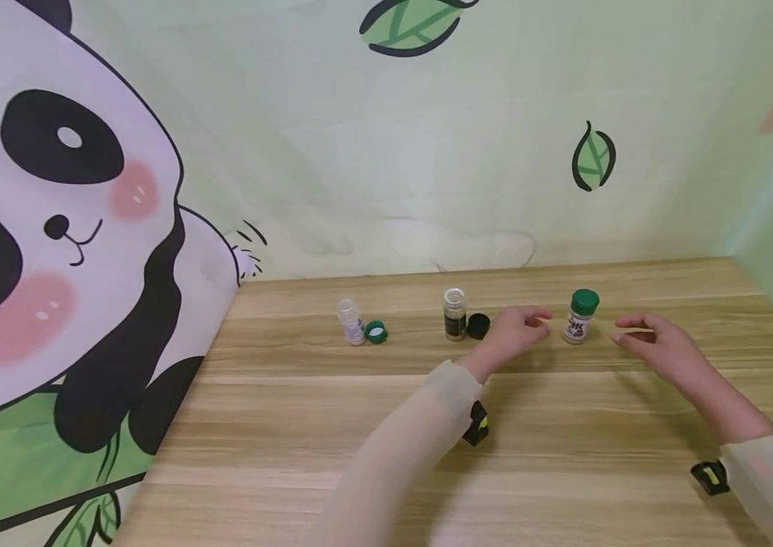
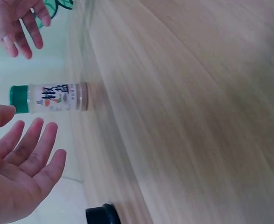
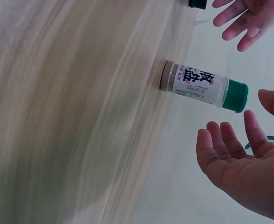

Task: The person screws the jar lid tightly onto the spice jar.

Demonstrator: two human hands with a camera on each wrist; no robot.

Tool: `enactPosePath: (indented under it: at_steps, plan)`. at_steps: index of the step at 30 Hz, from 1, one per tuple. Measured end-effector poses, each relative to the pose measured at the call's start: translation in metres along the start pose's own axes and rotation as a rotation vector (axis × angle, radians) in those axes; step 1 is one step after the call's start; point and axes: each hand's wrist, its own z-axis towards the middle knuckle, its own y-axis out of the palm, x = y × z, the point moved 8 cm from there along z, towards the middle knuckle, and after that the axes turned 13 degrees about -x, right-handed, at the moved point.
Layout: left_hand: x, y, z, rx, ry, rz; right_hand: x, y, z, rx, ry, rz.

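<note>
A spice jar with a green lid and a printed white label stands upright toward the back right of the table. To its left is my left hand, fingers relaxed and apart from the jar. My right hand hovers on the jar's other side, thumb and fingers spread, holding nothing. In both wrist views the jar stands between the two hands, with a gap to each. Just left of my left hand, a black cap lies on the table.
An uncapped jar with a dark label stands beside the black cap. Farther left are an uncapped clear jar and an upturned green cap. A panda-print cloth hangs behind the wooden table.
</note>
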Motion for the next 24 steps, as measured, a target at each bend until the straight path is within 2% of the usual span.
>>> enactPosePath:
  at_steps: [7, 12, 18, 24]
  plan:
    - [0.002, 0.0, -0.013, -0.071, 0.053, 0.014, -0.004, 0.003, -0.005, -0.005, 0.002, 0.004]
    - [0.003, 0.0, -0.022, -0.09, 0.088, 0.059, -0.01, 0.006, -0.009, 0.02, -0.025, -0.01]
    - [0.006, -0.001, -0.037, -0.111, 0.113, 0.048, -0.018, 0.014, -0.014, 0.011, -0.053, -0.005]
    - [0.012, -0.001, -0.05, -0.146, 0.141, 0.073, -0.026, 0.019, -0.017, 0.009, -0.072, -0.018]
